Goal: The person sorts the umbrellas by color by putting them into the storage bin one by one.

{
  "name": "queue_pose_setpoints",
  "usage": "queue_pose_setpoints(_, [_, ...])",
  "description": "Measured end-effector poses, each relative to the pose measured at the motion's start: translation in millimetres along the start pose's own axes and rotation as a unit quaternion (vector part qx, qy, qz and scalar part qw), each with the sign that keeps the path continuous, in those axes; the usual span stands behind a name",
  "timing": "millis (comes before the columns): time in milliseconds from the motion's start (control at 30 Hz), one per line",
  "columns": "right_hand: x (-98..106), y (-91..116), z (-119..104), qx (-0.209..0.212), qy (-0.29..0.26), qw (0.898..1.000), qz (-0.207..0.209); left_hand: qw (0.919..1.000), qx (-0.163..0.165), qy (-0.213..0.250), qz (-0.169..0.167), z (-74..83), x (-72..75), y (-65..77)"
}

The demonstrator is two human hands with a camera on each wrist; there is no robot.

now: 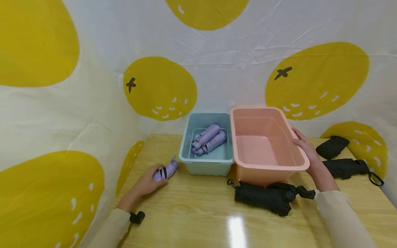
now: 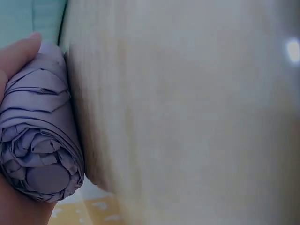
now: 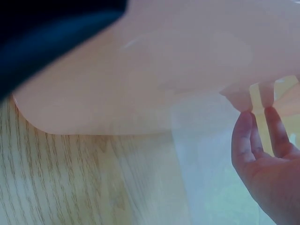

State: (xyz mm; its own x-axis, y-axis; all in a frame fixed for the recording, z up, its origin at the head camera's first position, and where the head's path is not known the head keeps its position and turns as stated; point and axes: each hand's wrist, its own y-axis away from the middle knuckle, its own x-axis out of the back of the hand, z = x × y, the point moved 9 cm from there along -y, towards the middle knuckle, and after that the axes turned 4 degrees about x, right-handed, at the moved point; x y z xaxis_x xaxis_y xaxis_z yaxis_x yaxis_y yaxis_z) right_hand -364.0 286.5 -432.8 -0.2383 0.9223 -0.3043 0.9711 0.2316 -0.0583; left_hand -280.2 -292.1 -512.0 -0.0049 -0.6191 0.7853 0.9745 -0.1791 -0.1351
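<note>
In the head view my left hand (image 1: 151, 181) grips a folded lilac umbrella (image 1: 167, 171) low over the table, left of the light blue bin (image 1: 206, 167). The left wrist view shows the umbrella's round end (image 2: 47, 178), with the fingers along its side. Two more folded lilac umbrellas (image 1: 208, 136) lie inside the blue bin. My right hand (image 1: 307, 150) is at the right side of the pink bin (image 1: 263, 174), which stands against the blue one. Its fingertips (image 3: 244, 119) touch the bin's glossy outer wall in the right wrist view, fairly straight.
A folded black umbrella (image 1: 263, 198) lies before the pink bin. To the right are another black umbrella (image 1: 345, 167) with a wrist loop and a black folded bundle (image 1: 332, 147). A white cloth with yellow fruit prints (image 1: 217, 79) hangs behind the wooden table (image 1: 186, 213).
</note>
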Motion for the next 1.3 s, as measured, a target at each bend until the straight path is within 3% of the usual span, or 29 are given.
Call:
queue_pose_setpoints(267, [0,2,0,-0.004,-0.005,1.000,0.002,0.9992,0.033,-0.019,0.011,-20.1,7.6,-38.9])
queue_pose_setpoints(467, [-1,1,-1,0.000,-0.011,1.000,-0.002,0.9966,0.078,-0.027,0.003,-37.1,11.1,-63.5])
queue_pose_setpoints(567, [-2,0,-1,-0.001,-0.016,1.000,-0.006,0.9943,0.106,-0.011,0.000,-44.2,14.8,-70.9])
queue_pose_setpoints(800, [0,1,-1,-0.001,-0.013,1.000,-0.003,0.9830,0.166,0.075,0.026,-54.4,25.6,-80.4])
queue_pose_setpoints(967, [3,1,0,-0.001,-0.004,1.000,-0.002,0.9798,0.156,0.113,0.051,-45.2,36.9,-83.0])
queue_pose_setpoints(1133, [7,3,2,0.000,-0.003,1.000,-0.001,0.9828,0.140,0.104,0.061,-28.2,50.8,-90.8])
queue_pose_setpoints(1300, [6,0,1,0.006,-0.004,1.000,-0.010,0.9868,0.122,0.084,0.066,1.8,67.0,-96.4])
